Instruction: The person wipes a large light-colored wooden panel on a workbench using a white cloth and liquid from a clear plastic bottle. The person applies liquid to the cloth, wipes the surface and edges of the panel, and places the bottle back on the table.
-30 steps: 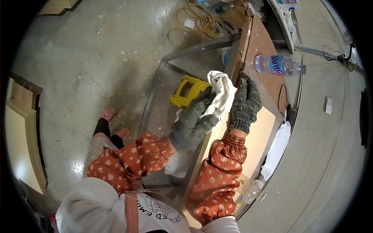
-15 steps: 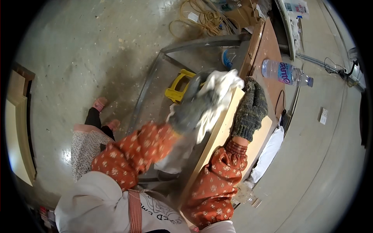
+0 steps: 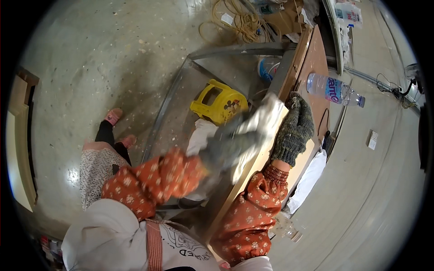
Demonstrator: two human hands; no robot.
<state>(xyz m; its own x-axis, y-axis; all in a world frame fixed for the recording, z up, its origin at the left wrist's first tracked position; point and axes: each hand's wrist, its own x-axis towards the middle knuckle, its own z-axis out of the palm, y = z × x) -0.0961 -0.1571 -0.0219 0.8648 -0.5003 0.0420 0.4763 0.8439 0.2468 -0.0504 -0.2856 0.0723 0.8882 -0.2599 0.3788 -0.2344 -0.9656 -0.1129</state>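
A pale wooden board [image 3: 257,163] lies along the table, its long edge facing me. My left hand [image 3: 228,143], in a grey glove and smeared by motion, grips a white cloth [image 3: 267,118] against that edge. Across the board, my right hand [image 3: 294,128] in a dark grey knitted glove holds it near its far end, fingers together and bent over it. The right fingertips are partly hidden. Orange flowered sleeves cover both my forearms.
On the brown tabletop [image 3: 315,56] lies a clear water bottle [image 3: 332,88]; a white packet [image 3: 308,183] and a clear container [image 3: 288,227] are nearer. A yellow stool [image 3: 228,105] stands below, inside a dark metal frame [image 3: 169,106]. Coiled hose [image 3: 242,25] lies farther off.
My left hand and the cloth have moved toward me and slightly right along the board's edge, uncovering more of the yellow stool. My right hand stays in nearly the same place.
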